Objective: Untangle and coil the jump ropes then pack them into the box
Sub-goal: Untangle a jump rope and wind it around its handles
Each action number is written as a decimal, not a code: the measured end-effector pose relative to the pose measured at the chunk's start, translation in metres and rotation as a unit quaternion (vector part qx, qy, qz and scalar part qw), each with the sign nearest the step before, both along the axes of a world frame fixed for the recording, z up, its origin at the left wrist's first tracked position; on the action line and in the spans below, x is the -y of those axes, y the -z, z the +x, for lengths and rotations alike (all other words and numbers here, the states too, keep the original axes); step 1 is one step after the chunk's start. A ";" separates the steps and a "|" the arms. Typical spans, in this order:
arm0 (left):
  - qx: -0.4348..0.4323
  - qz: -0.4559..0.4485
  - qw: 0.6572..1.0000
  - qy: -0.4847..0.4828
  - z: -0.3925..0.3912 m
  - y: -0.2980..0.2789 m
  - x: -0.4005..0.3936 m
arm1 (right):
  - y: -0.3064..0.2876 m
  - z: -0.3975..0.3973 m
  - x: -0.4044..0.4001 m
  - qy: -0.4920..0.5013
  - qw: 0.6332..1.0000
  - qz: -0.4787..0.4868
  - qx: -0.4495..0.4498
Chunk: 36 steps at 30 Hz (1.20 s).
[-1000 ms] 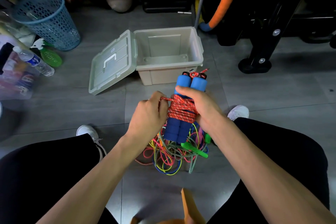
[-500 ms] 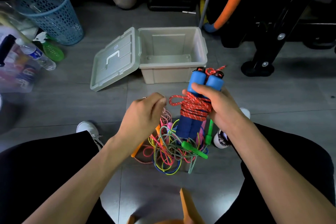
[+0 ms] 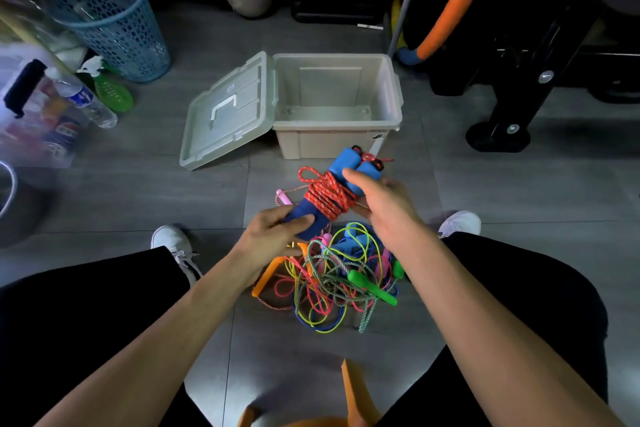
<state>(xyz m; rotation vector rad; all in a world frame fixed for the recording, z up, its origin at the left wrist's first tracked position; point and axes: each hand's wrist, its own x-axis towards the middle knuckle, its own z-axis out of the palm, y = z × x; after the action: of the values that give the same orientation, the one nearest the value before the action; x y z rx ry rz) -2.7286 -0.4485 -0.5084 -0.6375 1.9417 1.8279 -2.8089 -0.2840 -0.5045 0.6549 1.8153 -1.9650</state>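
Note:
A red jump rope (image 3: 331,193) is wound tightly around its two blue foam handles, and the bundle is tilted with its top toward the box. My left hand (image 3: 273,234) grips the lower end of the handles. My right hand (image 3: 382,204) holds the upper part, thumb across the blue foam. Below the bundle, a tangled pile of ropes (image 3: 337,279) in pink, yellow, blue and green lies on the floor between my feet. The beige plastic box (image 3: 337,139) stands open just beyond, nothing inside, with its hinged lid (image 3: 227,114) laid back to the left.
A blue mesh basket (image 3: 110,24), a green spray bottle (image 3: 110,87) and a water bottle (image 3: 85,100) sit at the left. Black exercise-equipment legs (image 3: 502,114) stand at the right. An orange stool edge (image 3: 353,395) shows under me.
My left hand let go of the rope end and took hold of the lower handles. The bundle tipped from upright to slanted, its top toward the box.

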 end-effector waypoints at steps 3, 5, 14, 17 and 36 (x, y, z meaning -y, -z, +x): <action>0.087 -0.015 0.991 -0.099 -0.005 0.023 0.016 | 0.016 -0.002 0.007 -0.100 0.986 0.135 -0.016; 0.144 -0.034 0.979 -0.142 -0.010 0.045 0.029 | 0.023 -0.002 0.016 -0.169 0.971 0.166 -0.025; 0.246 0.008 0.929 -0.278 -0.051 0.150 0.105 | 0.067 -0.015 0.061 -0.355 0.896 0.266 -0.034; 0.246 -0.034 0.909 -0.333 -0.067 0.184 0.129 | 0.092 -0.019 0.083 -0.395 0.877 0.271 -0.031; 0.151 -0.143 0.973 -0.098 -0.002 0.243 0.118 | 0.151 0.012 0.050 -0.333 0.904 0.263 0.053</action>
<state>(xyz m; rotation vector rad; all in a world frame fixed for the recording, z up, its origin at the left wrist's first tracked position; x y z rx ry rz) -2.7303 -0.5667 -0.7517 -1.1655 2.0016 1.4570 -2.7967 -0.3340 -0.6560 0.2137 2.1354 -0.9864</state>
